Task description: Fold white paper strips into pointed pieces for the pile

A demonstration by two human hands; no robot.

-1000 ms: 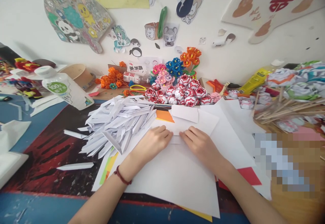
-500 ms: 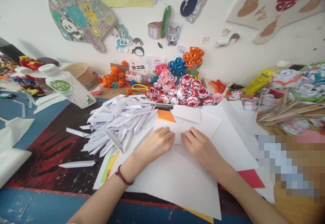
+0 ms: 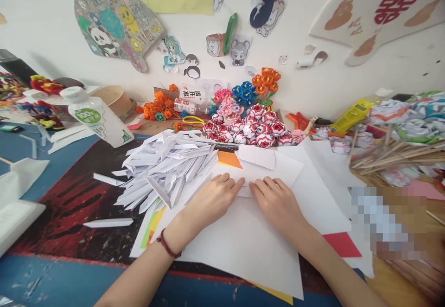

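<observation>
At the frame's centre I have the left hand (image 3: 214, 196) and right hand (image 3: 275, 201), fingers bent, over a small white paper piece (image 3: 245, 192); I can't tell whether either pinches it. Folded white paper strips (image 3: 168, 165) heap centre-left.

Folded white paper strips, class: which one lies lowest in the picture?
The lone strip with a tapered left end, on the dark red-and-black mat. The others lie higher, in or beside the heap.

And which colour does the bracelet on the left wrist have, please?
The bracelet is dark red; it shows best in the head view, the only one.
</observation>
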